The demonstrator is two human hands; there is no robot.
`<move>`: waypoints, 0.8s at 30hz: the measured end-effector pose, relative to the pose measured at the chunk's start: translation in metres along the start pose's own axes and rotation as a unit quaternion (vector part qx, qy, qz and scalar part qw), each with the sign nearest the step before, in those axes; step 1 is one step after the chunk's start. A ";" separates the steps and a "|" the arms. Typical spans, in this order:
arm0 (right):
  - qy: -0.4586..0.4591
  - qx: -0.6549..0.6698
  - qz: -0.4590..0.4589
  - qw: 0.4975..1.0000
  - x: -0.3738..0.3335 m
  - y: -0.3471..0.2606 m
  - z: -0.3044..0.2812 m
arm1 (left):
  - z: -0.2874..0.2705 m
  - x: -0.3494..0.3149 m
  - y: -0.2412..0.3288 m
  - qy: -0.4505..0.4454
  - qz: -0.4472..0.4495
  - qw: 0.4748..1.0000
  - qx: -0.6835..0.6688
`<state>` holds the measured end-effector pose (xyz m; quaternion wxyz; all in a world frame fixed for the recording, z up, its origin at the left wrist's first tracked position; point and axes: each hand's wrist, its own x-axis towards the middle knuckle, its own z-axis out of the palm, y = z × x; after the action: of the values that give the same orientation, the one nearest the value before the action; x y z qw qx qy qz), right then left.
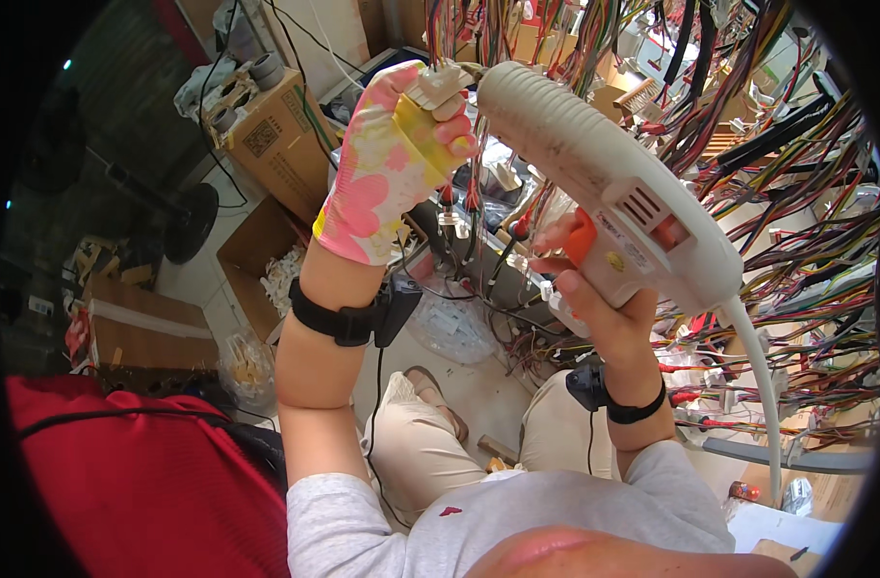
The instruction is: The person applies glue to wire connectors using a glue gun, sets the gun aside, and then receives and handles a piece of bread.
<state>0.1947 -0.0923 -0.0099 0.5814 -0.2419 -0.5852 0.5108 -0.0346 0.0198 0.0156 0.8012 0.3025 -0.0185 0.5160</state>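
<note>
Steadily now, the white corded tool (608, 159) seemed to want a braced ribbed nose (505, 94) kept clear of skin; it was held in front of the hanging wires (830, 173), long axis slanting, nose aimed toward their upper-left edge. There, the gloved left hand (387, 159) pinched a pale connector (438, 87), while the right hand (608, 313) grasped the tool near its orange trigger (581, 238), before the wires.

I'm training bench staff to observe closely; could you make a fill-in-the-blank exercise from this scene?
1. While the right hand is bare, the ______ one wears a floral glove.
2. The white corded tool has a trigger coloured ______.
3. The straps on both arms are ______.

Missing words: left; orange; black.
</note>
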 end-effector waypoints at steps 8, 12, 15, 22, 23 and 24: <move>-0.037 -0.002 0.002 0.999 -0.002 0.000 0.001 | -0.002 0.000 0.000 0.014 -0.016 1.000 -0.011; -0.033 0.008 0.005 0.999 0.000 0.001 0.004 | -0.008 0.001 0.000 -0.015 -0.021 0.999 -0.020; -0.029 0.008 0.007 1.000 0.001 0.001 0.005 | -0.011 0.000 -0.004 0.088 0.037 0.995 0.044; -0.017 0.000 -0.004 1.000 0.000 0.001 0.005 | -0.004 0.001 0.000 -0.018 -0.011 1.000 0.006; -0.014 0.002 0.001 1.000 -0.001 0.001 0.005 | -0.002 0.002 0.000 -0.006 -0.023 1.000 0.010; -0.013 0.004 0.009 1.000 -0.002 0.001 0.005 | 0.000 0.002 -0.001 -0.003 -0.022 1.000 0.010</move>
<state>0.1901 -0.0955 -0.0110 0.5701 -0.2384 -0.5881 0.5219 -0.0329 0.0209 0.0159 0.8090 0.3129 -0.0093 0.4976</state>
